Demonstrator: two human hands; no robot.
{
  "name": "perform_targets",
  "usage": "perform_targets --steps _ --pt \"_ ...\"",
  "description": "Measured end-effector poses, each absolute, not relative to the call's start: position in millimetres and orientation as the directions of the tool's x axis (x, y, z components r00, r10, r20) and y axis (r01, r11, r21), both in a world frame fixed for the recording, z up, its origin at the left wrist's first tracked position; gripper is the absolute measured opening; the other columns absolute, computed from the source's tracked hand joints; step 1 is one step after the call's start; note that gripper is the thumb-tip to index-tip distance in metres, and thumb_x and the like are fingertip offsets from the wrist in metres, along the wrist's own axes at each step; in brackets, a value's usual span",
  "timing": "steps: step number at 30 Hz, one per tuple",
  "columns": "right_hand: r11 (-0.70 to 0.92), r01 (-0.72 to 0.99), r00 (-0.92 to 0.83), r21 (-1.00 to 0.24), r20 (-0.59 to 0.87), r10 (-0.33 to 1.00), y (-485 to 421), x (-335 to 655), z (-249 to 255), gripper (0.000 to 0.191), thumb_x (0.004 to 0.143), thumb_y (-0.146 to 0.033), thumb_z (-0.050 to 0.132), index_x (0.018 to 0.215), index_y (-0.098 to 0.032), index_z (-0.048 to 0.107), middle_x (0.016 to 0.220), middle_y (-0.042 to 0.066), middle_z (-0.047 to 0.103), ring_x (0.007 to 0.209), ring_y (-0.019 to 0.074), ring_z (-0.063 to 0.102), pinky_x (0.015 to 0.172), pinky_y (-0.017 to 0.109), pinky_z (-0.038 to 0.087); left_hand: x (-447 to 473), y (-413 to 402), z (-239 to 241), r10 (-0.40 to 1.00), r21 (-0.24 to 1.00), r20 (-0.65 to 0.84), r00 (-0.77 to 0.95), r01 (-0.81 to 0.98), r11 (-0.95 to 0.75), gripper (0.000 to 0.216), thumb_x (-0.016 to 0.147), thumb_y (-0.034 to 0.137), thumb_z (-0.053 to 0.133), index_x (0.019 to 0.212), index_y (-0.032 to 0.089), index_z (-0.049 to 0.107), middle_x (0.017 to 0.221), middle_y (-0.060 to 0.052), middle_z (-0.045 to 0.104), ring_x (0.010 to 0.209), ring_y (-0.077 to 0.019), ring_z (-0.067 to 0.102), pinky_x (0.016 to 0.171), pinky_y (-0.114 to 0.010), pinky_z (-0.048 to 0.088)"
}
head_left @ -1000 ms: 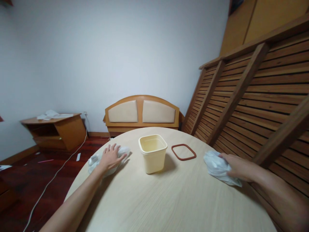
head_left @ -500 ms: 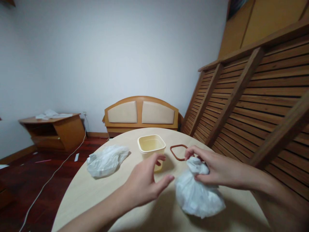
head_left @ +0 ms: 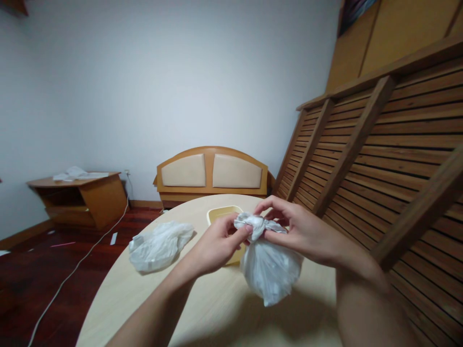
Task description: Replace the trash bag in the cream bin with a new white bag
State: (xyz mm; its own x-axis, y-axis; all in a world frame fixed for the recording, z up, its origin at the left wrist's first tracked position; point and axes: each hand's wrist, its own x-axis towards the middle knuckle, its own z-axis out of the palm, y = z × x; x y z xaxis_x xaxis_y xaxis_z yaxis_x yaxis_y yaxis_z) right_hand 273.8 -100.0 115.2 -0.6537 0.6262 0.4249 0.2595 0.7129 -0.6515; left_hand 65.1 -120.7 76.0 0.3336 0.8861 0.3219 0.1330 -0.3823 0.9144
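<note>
A filled white plastic bag (head_left: 271, 272) hangs above the round table, its top twisted into a knot. My left hand (head_left: 220, 241) pinches one side of the knotted top between thumb and fingers. On the other side, my right hand (head_left: 302, 231) grips the bag's neck with bent fingers. Behind my left hand stands a pale yellow square tub (head_left: 213, 212), partly covered by the hand and the bag. What the bag contains cannot be made out.
A crumpled white plastic bag (head_left: 161, 246) lies on the left of the round table (head_left: 144, 303). Beyond are a wooden headboard (head_left: 210, 168) and a low cabinet (head_left: 101, 197). Slatted wooden panels (head_left: 347, 159) lean on the right. A white cable (head_left: 75, 265) crosses the floor.
My right hand has moved left with the filled bag, lifting it. My left hand, open before, has closed on the knotted top. The brown ring-shaped band on the table is now hidden.
</note>
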Motion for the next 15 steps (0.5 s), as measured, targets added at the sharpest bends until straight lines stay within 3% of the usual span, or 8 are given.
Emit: perform_targets --steps 6,11,15 --pt "0.746 0.255 -0.654 -0.615 0.458 0.601 -94 273 105 0.01 0.089 -0.029 0.07 0.095 -0.021 0.067 0.093 0.001 0.07 0.083 0.0157 0.066 0.074 0.026 0.052 56 -126 69 0.865 0.87 0.4 0.303 0.17 -0.462 0.042 0.088 0.033 0.069 0.125 0.02 0.053 0.093 -0.004 0.068 0.077 -0.0144 0.063 0.066 -0.022 0.05" --pt "0.809 0.291 -0.679 -0.511 0.485 0.551 -100 271 107 0.004 0.087 -0.017 0.067 0.087 -0.02 0.065 0.087 0.0 0.066 0.077 0.0132 0.06 0.068 0.024 0.047 52 -127 67 0.824 0.817 0.461 0.331 0.204 -0.539 0.018 0.091 0.027 0.063 0.108 0.019 0.061 0.097 -0.005 0.067 0.083 -0.0145 0.062 0.064 -0.019 0.049" --pt "0.844 0.251 -0.752 -0.475 0.453 0.479 -101 270 104 0.022 0.081 -0.016 0.072 0.102 -0.021 0.065 0.103 0.002 0.067 0.09 0.0157 0.061 0.075 0.025 0.049 54 -123 63 0.847 0.832 0.465 0.257 0.202 -0.518 0.011 0.091 0.024 0.057 0.098 0.017 0.061 0.084 -0.002 0.063 0.074 -0.0128 0.059 0.061 -0.02 0.048"
